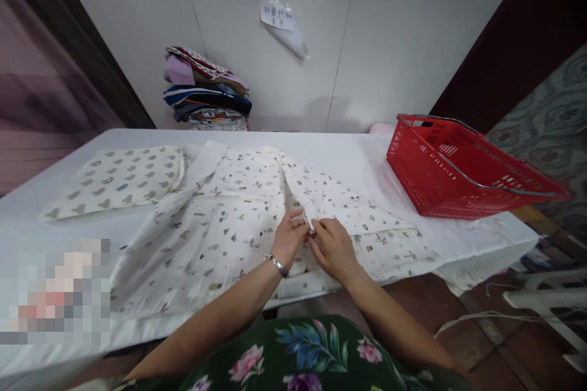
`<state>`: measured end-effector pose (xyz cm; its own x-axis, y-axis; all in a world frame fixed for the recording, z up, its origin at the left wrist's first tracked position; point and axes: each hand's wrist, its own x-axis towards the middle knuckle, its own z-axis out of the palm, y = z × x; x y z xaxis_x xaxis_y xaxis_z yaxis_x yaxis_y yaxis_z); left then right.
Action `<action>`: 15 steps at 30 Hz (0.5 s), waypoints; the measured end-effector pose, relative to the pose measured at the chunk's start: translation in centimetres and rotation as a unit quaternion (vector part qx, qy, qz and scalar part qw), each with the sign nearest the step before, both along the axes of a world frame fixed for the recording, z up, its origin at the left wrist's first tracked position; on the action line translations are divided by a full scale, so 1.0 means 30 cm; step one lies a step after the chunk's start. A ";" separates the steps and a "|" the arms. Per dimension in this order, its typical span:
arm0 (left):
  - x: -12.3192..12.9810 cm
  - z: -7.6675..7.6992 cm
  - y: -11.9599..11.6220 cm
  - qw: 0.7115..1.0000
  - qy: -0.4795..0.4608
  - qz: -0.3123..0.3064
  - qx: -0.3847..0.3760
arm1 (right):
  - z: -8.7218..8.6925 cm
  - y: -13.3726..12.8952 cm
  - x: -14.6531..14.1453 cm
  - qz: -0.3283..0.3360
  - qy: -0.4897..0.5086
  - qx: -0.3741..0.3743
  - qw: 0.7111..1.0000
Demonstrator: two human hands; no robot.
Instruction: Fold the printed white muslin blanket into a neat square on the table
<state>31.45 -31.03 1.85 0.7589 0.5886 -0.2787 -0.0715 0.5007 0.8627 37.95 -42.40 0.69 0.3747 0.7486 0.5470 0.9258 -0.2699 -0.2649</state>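
Observation:
A white cloth garment point(243, 220) with a small printed pattern lies spread across the table, its front parted down the middle. My left hand point(290, 235), with a metal watch on the wrist, pinches the garment's edge near that opening. Close beside it, my right hand point(334, 247) grips the same edge between thumb and fingers. Both hands are closed, their fingertips almost touching. A short bit of the edge, slightly lifted, shows between them.
A folded cloth point(123, 180) with a grey-green print lies at the left. Stacked folded clothes point(208, 91) stand at the back by the wall. A red plastic basket point(440, 177) with metal handles sits at the right end of the white-covered table point(353, 143). A blurred patch hides the front left.

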 end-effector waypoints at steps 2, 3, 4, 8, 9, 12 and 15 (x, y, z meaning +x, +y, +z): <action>0.000 0.003 -0.001 1.000 -0.003 -0.001 0.020 | -0.004 -0.001 0.002 -0.001 0.007 0.009 1.000; 0.000 0.008 -0.002 1.000 0.000 -0.004 0.030 | -0.006 -0.002 0.006 0.000 0.018 0.024 1.000; -0.001 0.014 -0.003 0.999 0.005 -0.010 0.041 | -0.008 -0.003 0.011 0.003 0.033 0.043 0.999; 0.001 0.031 -0.003 0.995 0.011 -0.054 0.081 | 0.001 -0.011 0.048 0.024 0.148 0.123 0.981; 0.006 0.028 0.001 0.993 0.009 -0.065 0.097 | 0.010 -0.014 0.061 0.029 0.186 0.139 0.972; 0.035 -0.005 0.033 0.979 0.010 -0.079 0.190 | 0.053 -0.031 0.109 0.007 0.285 0.200 0.938; 0.084 -0.045 0.095 0.933 0.039 -0.054 0.353 | 0.108 -0.057 0.157 -0.047 0.328 0.244 0.911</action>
